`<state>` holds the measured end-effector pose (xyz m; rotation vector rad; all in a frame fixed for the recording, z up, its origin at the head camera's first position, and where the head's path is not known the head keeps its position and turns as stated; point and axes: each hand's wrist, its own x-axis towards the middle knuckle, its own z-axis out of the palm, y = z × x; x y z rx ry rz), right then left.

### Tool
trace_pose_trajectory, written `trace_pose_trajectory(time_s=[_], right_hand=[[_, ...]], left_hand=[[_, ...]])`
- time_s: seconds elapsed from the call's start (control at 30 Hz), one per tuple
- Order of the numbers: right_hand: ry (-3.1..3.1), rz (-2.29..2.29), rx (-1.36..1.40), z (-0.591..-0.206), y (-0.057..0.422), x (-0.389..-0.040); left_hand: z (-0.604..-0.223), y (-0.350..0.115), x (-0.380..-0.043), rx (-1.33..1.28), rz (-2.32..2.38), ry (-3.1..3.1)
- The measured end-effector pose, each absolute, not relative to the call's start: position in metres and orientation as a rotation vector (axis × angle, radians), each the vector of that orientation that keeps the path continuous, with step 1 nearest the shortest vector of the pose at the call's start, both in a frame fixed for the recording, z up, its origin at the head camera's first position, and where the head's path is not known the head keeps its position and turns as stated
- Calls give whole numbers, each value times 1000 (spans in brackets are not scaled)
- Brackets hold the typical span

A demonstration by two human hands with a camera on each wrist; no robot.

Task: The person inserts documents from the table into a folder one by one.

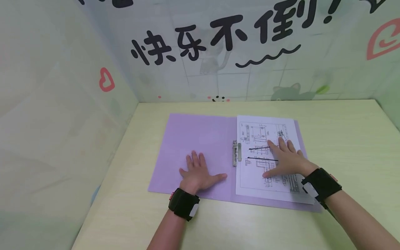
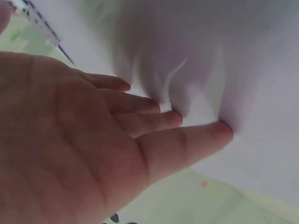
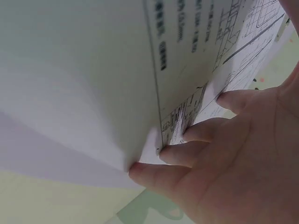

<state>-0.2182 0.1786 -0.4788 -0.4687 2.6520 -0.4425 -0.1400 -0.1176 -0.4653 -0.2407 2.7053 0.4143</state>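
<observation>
A purple folder (image 1: 193, 135) lies spread flat on the table, with a metal clip (image 1: 235, 153) near its fold. Under the clip, on the folder's right half, is a white sheet (image 1: 250, 185) printed with technical drawings. Two bold dark lines cross the drawings. My left hand (image 1: 197, 177) rests on the bare left cover, fingers spread and thumb pointing right; its fingertips (image 2: 226, 129) touch the cover. With spread fingers, my right hand (image 1: 289, 160) touches the sheet and hides part of the print. In the right wrist view its fingertips (image 3: 135, 169) meet the paper.
The pale wooden table (image 1: 350, 146) extends around the folder. A printed wall (image 1: 193, 83) with large black characters stands along its back edge, and a pale side panel (image 1: 56, 139) borders the left. Both wrists wear black bands (image 1: 183, 204).
</observation>
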Motion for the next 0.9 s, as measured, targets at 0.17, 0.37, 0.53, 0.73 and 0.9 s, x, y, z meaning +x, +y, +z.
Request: trace_pose_trajectory(time_s=[0.17,0.37,0.53,0.73,0.9], right_hand=[[2650,-445,-535,-478,190,-218],[2657,-461,-591,-479,200,-217],[2700,-504,-586,-484,205,-215],[2767,-531,-466,-485,210,-208],[2790,-499,-429,-486,213,-205]], left_hand=[[-453,-141,-140,-244,593,2704],[-449,-188,-140,-407,609,2738],[-449,-227,-132,-476,710,2697],[-453,-258,-119,-391,932,2551],[-452,-277,-110,-373,1281,2415]])
